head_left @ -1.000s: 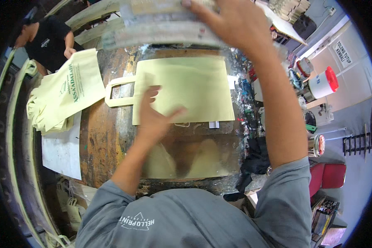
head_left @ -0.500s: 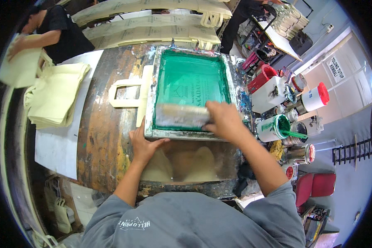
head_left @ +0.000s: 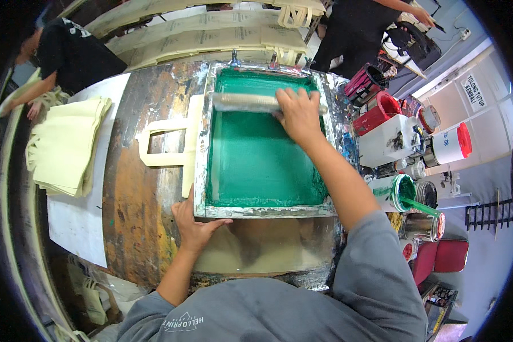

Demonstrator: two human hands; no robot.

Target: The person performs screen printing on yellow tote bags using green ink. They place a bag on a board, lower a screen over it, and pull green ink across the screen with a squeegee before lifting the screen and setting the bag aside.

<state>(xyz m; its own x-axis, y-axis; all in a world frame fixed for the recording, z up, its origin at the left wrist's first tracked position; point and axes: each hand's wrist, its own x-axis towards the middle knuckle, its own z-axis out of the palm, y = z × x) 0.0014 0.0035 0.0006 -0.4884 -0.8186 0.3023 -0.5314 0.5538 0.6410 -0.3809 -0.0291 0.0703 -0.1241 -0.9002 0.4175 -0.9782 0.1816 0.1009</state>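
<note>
My right hand is closed on a wide squeegee, lying crosswise near the far end of a screen printing frame. The frame's mesh is coated in green ink, smooth on the near side of the squeegee. At the near left corner, my left hand grips the frame, its thumb stretched along the near edge and its fingers at the side. A cream fabric bag lies under the frame; only its edge and looped handle show at the left. Green ink hides the screen's design.
A stack of cream bags sits on a white board at left, beside a person handling another. Ink tubs, including an open green one, line the table's right side. Another person stands beyond. Bag-covered racks lie behind.
My right hand has pushed the squeegee from the near end to the far end of the screen. Green ink now covers the design. My left hand stays at the near left corner.
</note>
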